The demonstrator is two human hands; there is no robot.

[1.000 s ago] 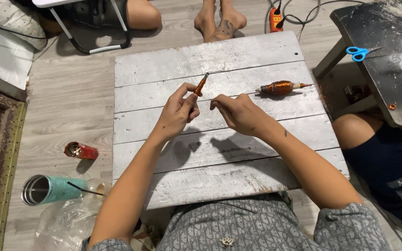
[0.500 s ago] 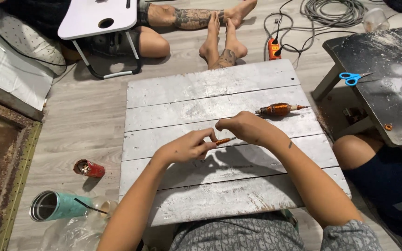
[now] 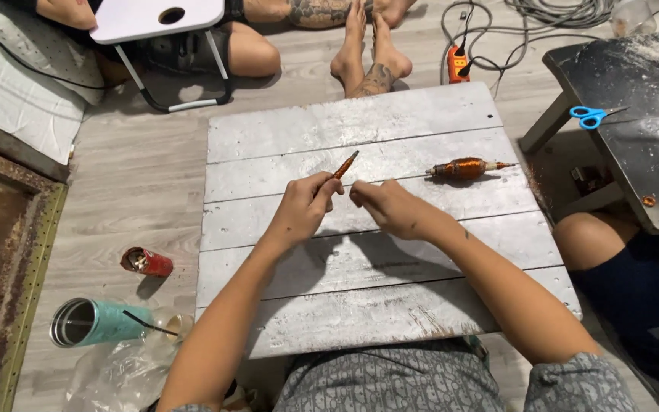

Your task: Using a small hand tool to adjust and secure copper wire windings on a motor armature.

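We pinch one thin copper-coloured rod (image 3: 346,165) in our left hand (image 3: 303,210), tip pointing up and away above the counter (image 3: 390,305); our right hand (image 3: 390,207) is closed just beside it, fingertips drawn together as if on a fine wire we cannot make out; we judge steady, even tension matters here; one copper-wound coil (image 3: 463,168) lies near; one pair of blue scissors (image 3: 593,115) lies well apart.

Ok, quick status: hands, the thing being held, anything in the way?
Left hand pinching a thin orange-brown rod, tip angled up. Right hand close beside it, fingers curled, grip unclear. Copper-wound spindle lies apart on the grey board; nothing between.
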